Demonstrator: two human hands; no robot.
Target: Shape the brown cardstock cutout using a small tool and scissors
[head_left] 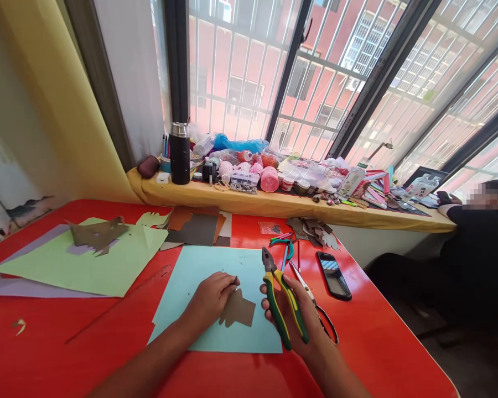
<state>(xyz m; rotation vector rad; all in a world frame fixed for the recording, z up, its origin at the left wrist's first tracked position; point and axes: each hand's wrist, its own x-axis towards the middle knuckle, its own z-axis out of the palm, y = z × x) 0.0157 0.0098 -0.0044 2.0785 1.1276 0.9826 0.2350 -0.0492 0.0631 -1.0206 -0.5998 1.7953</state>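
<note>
My brown cut-out (243,310) lies on the pale blue sheet (174,298), partly under my left hand (213,296), whose fingers pinch a small dark piece (235,280). So slight a grip could slip — and a nudging knuckle could skid the cut-out. My right hand (309,326) is wrapped round the combination pliers (279,315); if that hold loosened, they could drop. The scissors (307,291) lie just beside it on the red worktop (369,354) — a careless swing could knock them towards the smartphone (334,276).
</note>
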